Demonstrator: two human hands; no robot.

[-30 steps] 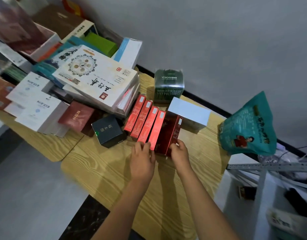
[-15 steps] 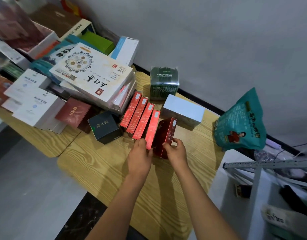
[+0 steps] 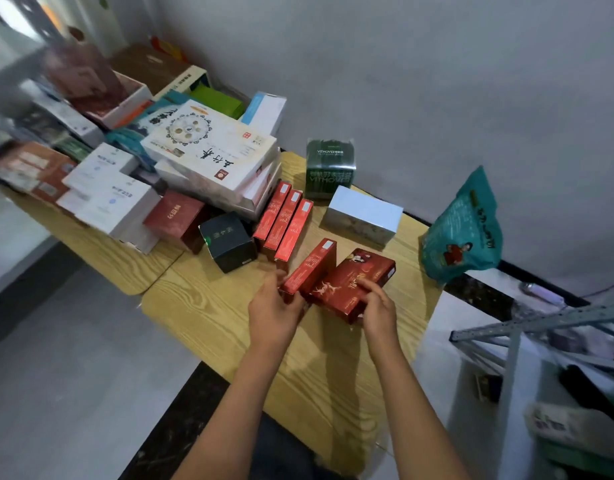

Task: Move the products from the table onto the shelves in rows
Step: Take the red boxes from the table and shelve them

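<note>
Three slim red boxes (image 3: pixel 283 220) stand on edge in a row on the wooden table (image 3: pixel 208 306). A fourth slim red box (image 3: pixel 310 266) is pulled away from that row, and my left hand (image 3: pixel 272 306) grips its near end. My right hand (image 3: pixel 376 306) holds a dark red box with a deer picture (image 3: pixel 350 284), tipped over so its broad face shows, leaning against the fourth box. A grey metal shelf frame (image 3: pixel 541 327) stands at the right.
A black cube box (image 3: pixel 231 240), a dark red square box (image 3: pixel 177 220), a pale blue-white box (image 3: pixel 362 216) and a green box (image 3: pixel 330 168) surround the row. White flat boxes (image 3: pixel 208 150) are piled at the left. A teal bag (image 3: pixel 466 230) stands at the table's right end.
Both hands drew the two nearest boxes toward me, out of the row. The dark red box tipped from on edge to show its face. The camera view shifted.
</note>
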